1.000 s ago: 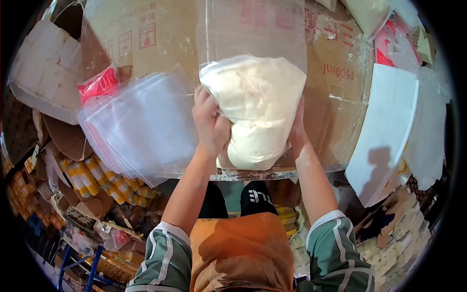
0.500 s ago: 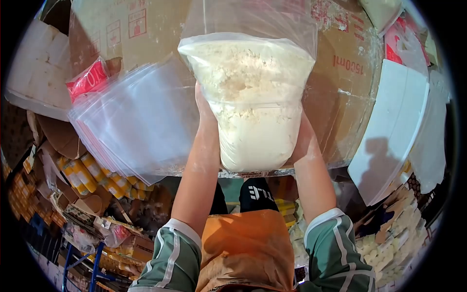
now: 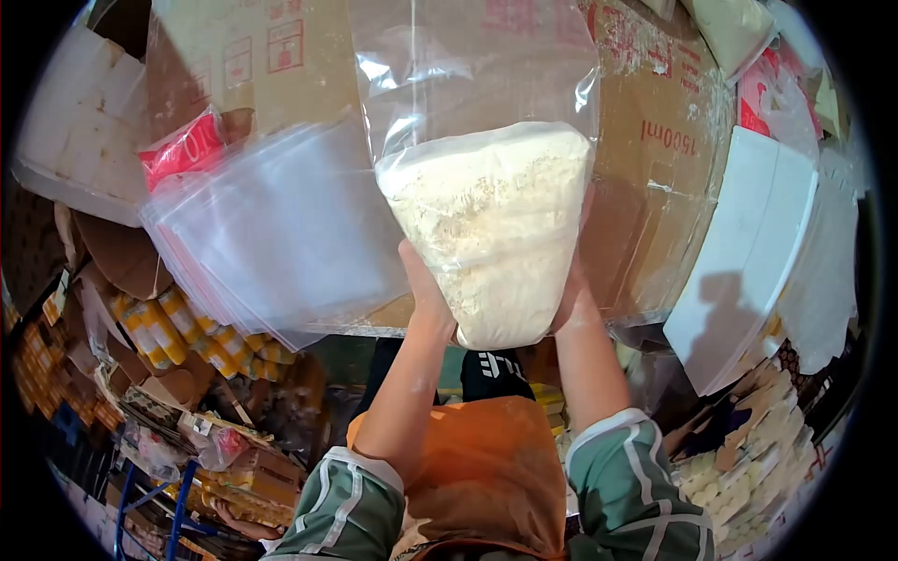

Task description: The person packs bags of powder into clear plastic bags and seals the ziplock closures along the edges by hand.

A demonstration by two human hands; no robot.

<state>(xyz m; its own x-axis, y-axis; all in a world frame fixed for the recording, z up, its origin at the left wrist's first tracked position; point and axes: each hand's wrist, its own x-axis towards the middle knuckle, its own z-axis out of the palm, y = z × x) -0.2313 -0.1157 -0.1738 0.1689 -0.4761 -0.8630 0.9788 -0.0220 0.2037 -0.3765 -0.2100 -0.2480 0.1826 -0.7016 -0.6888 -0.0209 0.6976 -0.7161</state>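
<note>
A clear plastic bag of cream-white powder [image 3: 496,224] is between my two hands at the front of the cardboard surface. Its filled part narrows toward me, and the unfilled plastic stretches away at the top. My left hand [image 3: 427,285] grips the bag's lower left side. On the lower right, my right hand [image 3: 574,280] supports it from the other side. Most fingers of both hands are hidden behind the bag. A stack of flat clear zip bags [image 3: 281,220] lies to the left, near my left hand.
Printed cardboard [image 3: 655,196] covers the work surface. Red packaging [image 3: 182,150] and a dirty white foam box [image 3: 79,122] are at left; a white foam board [image 3: 744,252] stands at right. Yellow-and-white packages [image 3: 150,327] and a blue metal frame [image 3: 178,510] are lower left.
The powder bag and both hands have moved closer to me. The bag has tilted, its powder looks narrower at the bottom, and more unfilled plastic shows above it.
</note>
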